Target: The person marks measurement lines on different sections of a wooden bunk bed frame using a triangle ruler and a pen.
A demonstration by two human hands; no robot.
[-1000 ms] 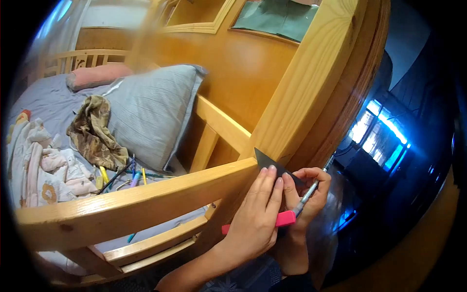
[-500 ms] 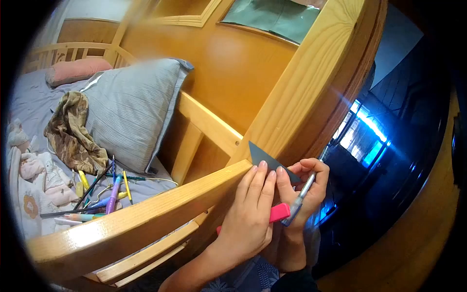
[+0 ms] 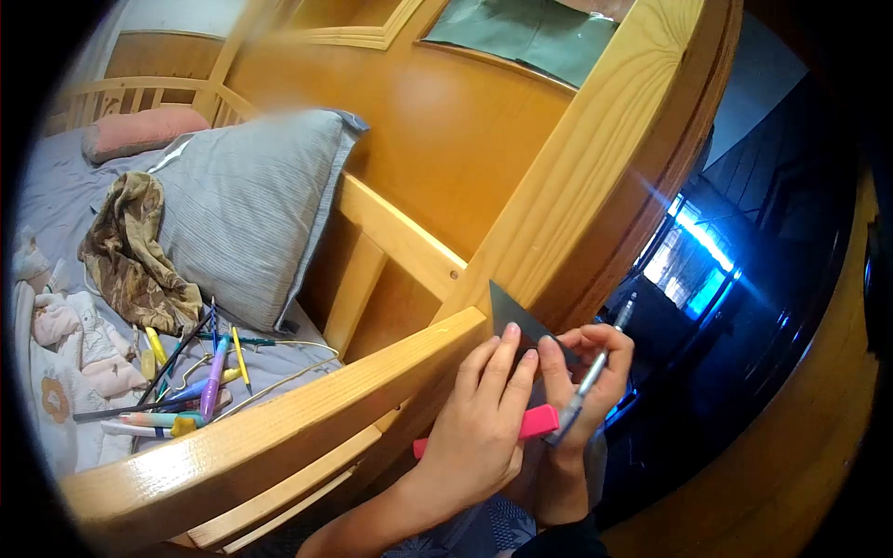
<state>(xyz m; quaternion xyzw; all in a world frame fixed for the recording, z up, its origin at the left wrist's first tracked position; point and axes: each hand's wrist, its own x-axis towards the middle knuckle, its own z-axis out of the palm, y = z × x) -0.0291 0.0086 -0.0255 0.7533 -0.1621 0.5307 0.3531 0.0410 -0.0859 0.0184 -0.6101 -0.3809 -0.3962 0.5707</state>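
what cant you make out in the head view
All in the head view:
Pink bar: middle hidden behind the left hand.
Dark sheet: lower part covered by fingers.
Pen: partly hidden by the right hand.
Bed: left side cut off by the round dark edge.
Room at far right: too dark for detail.

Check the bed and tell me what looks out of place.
A loose jumble of pens lies crisscrossed on the bedsheet, an odd spot since they could mark it. Nearby, a camouflage-patterned cloth is crumpled against the grey striped pillow. I see no spill or breakage.
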